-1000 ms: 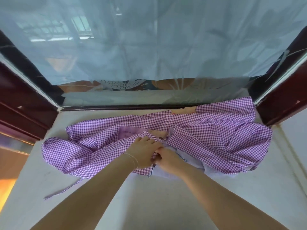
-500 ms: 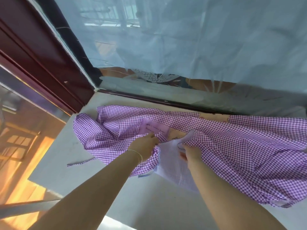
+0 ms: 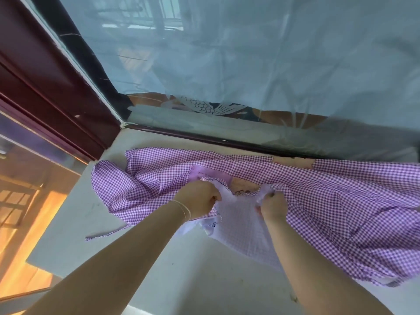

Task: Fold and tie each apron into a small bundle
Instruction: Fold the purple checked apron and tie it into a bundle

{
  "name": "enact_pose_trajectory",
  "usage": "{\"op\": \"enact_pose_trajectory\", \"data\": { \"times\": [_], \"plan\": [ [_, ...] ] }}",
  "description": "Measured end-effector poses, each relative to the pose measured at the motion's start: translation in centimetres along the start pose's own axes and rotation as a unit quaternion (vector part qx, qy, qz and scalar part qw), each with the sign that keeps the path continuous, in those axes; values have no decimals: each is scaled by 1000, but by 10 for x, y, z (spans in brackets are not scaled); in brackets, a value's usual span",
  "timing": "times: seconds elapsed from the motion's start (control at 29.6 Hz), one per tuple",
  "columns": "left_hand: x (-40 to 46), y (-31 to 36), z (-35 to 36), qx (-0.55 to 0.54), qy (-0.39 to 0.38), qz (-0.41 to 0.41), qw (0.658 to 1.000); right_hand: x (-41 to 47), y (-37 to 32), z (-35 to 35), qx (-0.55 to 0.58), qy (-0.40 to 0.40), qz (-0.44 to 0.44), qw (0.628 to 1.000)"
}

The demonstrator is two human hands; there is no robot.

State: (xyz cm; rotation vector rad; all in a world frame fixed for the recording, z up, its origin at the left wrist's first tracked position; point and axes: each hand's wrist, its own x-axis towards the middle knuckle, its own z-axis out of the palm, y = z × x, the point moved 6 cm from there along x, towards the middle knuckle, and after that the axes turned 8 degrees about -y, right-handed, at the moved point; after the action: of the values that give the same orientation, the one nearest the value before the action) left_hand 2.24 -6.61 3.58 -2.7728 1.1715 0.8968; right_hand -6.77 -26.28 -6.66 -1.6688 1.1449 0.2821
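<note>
Pale counter (image 3: 159, 280) below a window draped in sheer curtain (image 3: 250, 53). On it sprawls a purple checked apron (image 3: 341, 201), rumpled, unfolded. Left hand (image 3: 200, 198) and right hand (image 3: 271, 205) each have fingers clamped on its pale inner fabric. One strap (image 3: 102, 235) trails near the counter's edge; an uneven pull could drag cloth off or skew the fold.

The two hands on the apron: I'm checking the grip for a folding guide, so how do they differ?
The left hand wears thin bracelets at its wrist; the right hand has a bare wrist. The left hand grips where the dark check meets the pale panel; the right hand pinches a bunched pale edge nearer the apron's spread-out side. Both are curled on fabric of the same apron.
</note>
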Motion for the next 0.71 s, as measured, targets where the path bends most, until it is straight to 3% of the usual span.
{"op": "enact_pose_trajectory", "data": {
  "times": [0.1,0.24,0.37,0.44,0.54,0.61,0.71],
  "plan": [
    [4,16,-7,-34,-35,6,999,-26,-21,19,-109,-82,-69,988],
    [-6,62,-35,-54,-90,43,994,-70,-48,-15,-193,-169,-142,956],
    [-31,110,-52,-103,-54,116,986,-130,-78,-70,-207,-184,-190,942],
    [-56,145,-66,-186,27,175,966,-174,-89,-115,-170,-124,-237,948],
    [-68,163,-96,-377,127,211,893,-214,-107,-159,-138,-78,-312,937],
    [-86,193,-109,-372,156,244,882,-246,-86,-190,-42,-48,-322,945],
    [-92,196,-121,-361,234,240,870,-252,-75,-190,126,-122,-315,933]
  ]
}}
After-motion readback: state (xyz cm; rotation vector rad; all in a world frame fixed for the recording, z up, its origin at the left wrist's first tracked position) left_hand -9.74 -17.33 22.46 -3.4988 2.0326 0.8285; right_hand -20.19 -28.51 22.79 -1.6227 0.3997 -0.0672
